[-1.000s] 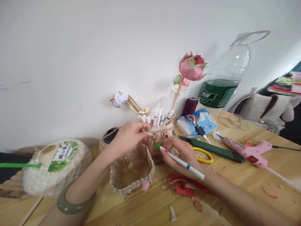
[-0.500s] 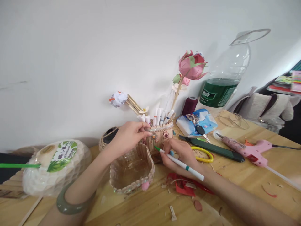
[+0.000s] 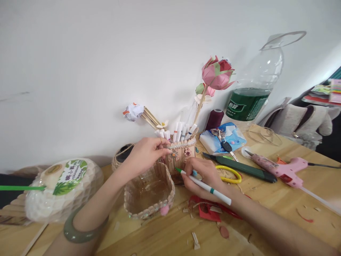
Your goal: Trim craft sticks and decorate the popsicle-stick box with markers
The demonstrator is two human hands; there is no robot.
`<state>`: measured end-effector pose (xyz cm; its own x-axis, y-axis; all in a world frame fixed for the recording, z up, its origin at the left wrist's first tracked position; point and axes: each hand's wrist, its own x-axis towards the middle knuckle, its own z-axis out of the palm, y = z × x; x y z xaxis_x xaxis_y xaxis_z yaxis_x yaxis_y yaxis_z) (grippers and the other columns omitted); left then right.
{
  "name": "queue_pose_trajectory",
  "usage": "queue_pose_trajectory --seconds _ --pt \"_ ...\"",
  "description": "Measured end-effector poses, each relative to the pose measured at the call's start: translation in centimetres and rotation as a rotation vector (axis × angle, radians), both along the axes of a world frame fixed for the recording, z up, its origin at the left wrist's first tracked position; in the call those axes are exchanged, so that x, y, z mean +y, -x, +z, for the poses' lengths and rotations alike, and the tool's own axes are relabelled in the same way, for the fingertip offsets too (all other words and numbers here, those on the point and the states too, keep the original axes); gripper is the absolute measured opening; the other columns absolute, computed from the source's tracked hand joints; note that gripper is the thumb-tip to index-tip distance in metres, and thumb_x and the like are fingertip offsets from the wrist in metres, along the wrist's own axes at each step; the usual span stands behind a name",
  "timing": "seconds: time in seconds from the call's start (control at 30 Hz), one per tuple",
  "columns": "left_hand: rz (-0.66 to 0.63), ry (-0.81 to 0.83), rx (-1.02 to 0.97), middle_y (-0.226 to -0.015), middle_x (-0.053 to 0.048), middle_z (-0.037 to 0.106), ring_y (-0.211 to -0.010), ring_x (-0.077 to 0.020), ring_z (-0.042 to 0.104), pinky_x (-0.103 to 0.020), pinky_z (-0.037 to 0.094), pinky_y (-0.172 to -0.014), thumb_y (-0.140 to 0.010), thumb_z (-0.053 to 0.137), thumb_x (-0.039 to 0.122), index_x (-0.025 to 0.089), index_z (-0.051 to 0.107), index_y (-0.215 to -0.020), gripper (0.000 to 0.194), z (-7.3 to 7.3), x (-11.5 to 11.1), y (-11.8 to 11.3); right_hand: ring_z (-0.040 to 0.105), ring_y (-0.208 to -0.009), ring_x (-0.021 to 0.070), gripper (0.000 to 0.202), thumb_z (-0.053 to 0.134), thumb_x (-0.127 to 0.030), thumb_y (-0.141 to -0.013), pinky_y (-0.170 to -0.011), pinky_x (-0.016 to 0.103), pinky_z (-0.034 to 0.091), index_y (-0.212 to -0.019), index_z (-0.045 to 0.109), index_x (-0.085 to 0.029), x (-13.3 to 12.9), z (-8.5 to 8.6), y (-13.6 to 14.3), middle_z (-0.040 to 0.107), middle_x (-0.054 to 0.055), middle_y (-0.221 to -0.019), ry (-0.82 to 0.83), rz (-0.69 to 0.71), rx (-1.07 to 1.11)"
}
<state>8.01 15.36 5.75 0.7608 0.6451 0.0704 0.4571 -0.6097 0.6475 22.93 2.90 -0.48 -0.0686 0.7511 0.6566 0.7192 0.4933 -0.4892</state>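
My right hand (image 3: 204,172) grips a white marker (image 3: 206,186) with a green tip. The tip is at the front of a pen holder (image 3: 183,152) made of wooden sticks, with small flower charms and a beaded trim; I cannot tell whether it touches. Thumb and fingers of my left hand (image 3: 146,153) pinch the pen holder at its upper left edge. White-barrelled markers (image 3: 181,131) stand inside it. Just in front, below my left hand, lies a low stick-walled basket (image 3: 145,213) with a pink pompom (image 3: 164,210).
A pink glue gun (image 3: 293,172), a dark green cutter (image 3: 245,169) and yellow-handled scissors (image 3: 234,174) lie to the right. Behind stand a large bottle (image 3: 250,103) and a paper flower (image 3: 218,76). On the left is a wrapped coconut (image 3: 64,193) with a green straw.
Both hands keep their grips in nearly the same place. The marker tip stays at the front of the pen holder, and the view has shifted only very slightly.
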Motion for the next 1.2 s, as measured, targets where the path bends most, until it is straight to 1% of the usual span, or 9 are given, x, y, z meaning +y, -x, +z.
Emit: queue_pose_trajectory --seconds 0.1,0.23,0.4,0.53,0.67,0.77,0.9,1.0,1.2 --pt "-0.004 0.000 0.007 -0.064 0.001 0.063 -0.060 -0.0159 0.053 -0.025 0.038 -0.058 -0.077 0.053 0.037 0.020 0.067 -0.088 0.024 0.1 -0.1 0.0 0.045 -0.048 0.0113 0.020 0.051 -0.012 -0.074 -0.048 0.022 0.035 -0.063 0.038 -0.023 0.0 0.1 0.0 0.051 -0.003 -0.055 0.006 0.005 -0.003" --pt "-0.004 -0.006 0.006 -0.063 0.002 0.062 -0.059 -0.0152 0.052 -0.024 0.037 -0.057 -0.078 0.053 0.035 0.020 0.067 -0.087 0.022 0.2 -0.2 0.0 0.049 -0.053 0.0127 0.016 0.051 -0.012 -0.077 -0.051 0.024 0.038 -0.067 0.042 -0.022 0.0 0.0 -0.1 0.055 0.001 -0.061 0.008 -0.016 0.006" --pt "0.002 0.005 0.001 -0.064 0.001 0.063 -0.062 -0.0161 0.055 -0.025 0.038 -0.058 -0.077 0.055 0.036 0.021 0.067 -0.088 0.022 0.1 -0.1 0.0 0.043 -0.047 0.0108 0.019 0.052 -0.011 -0.072 -0.047 0.022 0.034 -0.063 0.039 -0.022 0.0 -0.1 -0.1 0.049 -0.003 -0.054 0.014 0.020 -0.021" --pt "0.006 0.004 0.005 -0.063 0.001 0.063 -0.061 -0.0163 0.055 -0.025 0.039 -0.058 -0.077 0.054 0.036 0.021 0.067 -0.090 0.024 0.1 -0.1 0.0 0.046 -0.050 0.0115 0.018 0.051 -0.010 -0.073 -0.049 0.023 0.035 -0.065 0.040 -0.022 0.0 -0.1 0.0 0.052 -0.002 -0.058 0.022 0.013 -0.014" --pt "0.002 0.010 0.005 -0.066 0.001 0.065 -0.064 -0.0172 0.057 -0.026 0.040 -0.060 -0.077 0.055 0.036 0.020 0.067 -0.092 0.025 0.1 0.0 0.0 0.043 -0.046 0.0105 0.018 0.053 -0.012 -0.071 -0.047 0.022 0.034 -0.062 0.041 -0.022 -0.3 0.2 -0.3 0.049 -0.004 -0.053 0.043 0.013 -0.007" --pt "-0.007 0.021 -0.012 -0.068 0.000 0.067 -0.066 -0.0179 0.059 -0.026 0.041 -0.063 -0.077 0.055 0.036 0.020 0.067 -0.091 0.025 0.0 0.1 0.0 0.045 -0.047 0.0103 0.018 0.054 -0.014 -0.076 -0.047 0.022 0.036 -0.064 0.042 -0.022 -0.9 0.2 -1.3 0.050 -0.005 -0.054 0.041 -0.059 0.057" --pt "-0.002 0.035 -0.010 -0.069 -0.001 0.068 -0.066 -0.0187 0.061 -0.027 0.043 -0.064 -0.077 0.054 0.036 0.020 0.067 -0.090 0.025 -0.2 0.2 0.0 0.050 -0.052 0.0123 0.018 0.054 -0.017 -0.082 -0.050 0.023 0.039 -0.068 0.043 -0.022 -1.5 -0.3 -2.6 0.052 -0.004 -0.059 -0.006 -0.176 0.141" --pt "0.009 0.025 0.001 -0.069 -0.001 0.069 -0.066 -0.0192 0.061 -0.027 0.043 -0.063 -0.077 0.054 0.037 0.020 0.067 -0.092 0.026 -0.2 0.2 0.0 0.050 -0.051 0.0121 0.018 0.055 -0.019 -0.082 -0.049 0.024 0.040 -0.068 0.044 -0.022 -1.5 -0.4 -2.5 0.053 -0.003 -0.059 -0.024 -0.194 0.147" --pt "0.020 0.002 0.017 -0.066 0.000 0.068 -0.064 -0.0186 0.060 -0.027 0.042 -0.061 -0.077 0.054 0.037 0.020 0.067 -0.092 0.026 0.0 0.0 0.0 0.047 -0.049 0.0109 0.020 0.055 -0.017 -0.081 -0.047 0.023 0.039 -0.065 0.043 -0.022 -1.4 0.3 -1.4 0.052 -0.003 -0.057 -0.039 -0.205 0.097"
